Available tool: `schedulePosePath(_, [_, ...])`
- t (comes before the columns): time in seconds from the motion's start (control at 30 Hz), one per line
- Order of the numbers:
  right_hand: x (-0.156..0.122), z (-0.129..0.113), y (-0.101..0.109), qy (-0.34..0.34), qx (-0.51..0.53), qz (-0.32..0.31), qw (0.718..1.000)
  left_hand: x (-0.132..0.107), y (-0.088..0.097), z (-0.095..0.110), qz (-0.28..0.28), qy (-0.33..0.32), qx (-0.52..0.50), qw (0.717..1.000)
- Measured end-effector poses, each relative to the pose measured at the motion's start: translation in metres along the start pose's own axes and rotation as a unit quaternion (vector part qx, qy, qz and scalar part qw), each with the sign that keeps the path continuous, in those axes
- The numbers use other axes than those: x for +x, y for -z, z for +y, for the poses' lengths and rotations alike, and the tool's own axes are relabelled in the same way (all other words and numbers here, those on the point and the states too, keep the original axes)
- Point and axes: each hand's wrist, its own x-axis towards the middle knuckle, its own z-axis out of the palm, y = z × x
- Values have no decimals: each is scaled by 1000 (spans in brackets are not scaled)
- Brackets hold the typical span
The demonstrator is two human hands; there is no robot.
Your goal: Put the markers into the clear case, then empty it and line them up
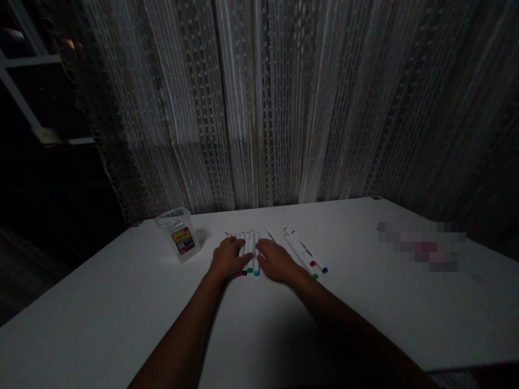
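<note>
- White markers (250, 251) lie side by side under the left hand (227, 258), its grip flat and open, holding nothing.
- Right hand (276, 260), also open, rests just beside them on the white surface (121, 319).

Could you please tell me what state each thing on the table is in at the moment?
Left hand, palm down over the left part of the marker row
Right hand, palm down at the row's right end
Marker row, lying parallel, side by side
Loose markers, lying angled, apart from the row
Clear plastic container, standing upright, label showing
</note>
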Motion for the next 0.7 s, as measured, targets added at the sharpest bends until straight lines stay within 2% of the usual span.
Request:
schedulePosePath(0.07, [0,2,5,-42,-40,19,998,0,0,0,1,-1,0,1000])
schedulePosePath(0.17, [0,4,9,-84,-93,2,992,1,1,0,4,2,-8,1000])
schedulePosePath(0.37, [-1,-5,11,-87,-115,-37,989,-2,2,5,-25,-3,5,1000])
schedulePosePath(0.5, [-1,-7,6,-42,-74,-44,995,-2,1,6,-30,10,14,999])
schedulePosePath(0.7, [-1,-3,-5,23,10,-22,999,1,-1,-1,-19,22,12,999])
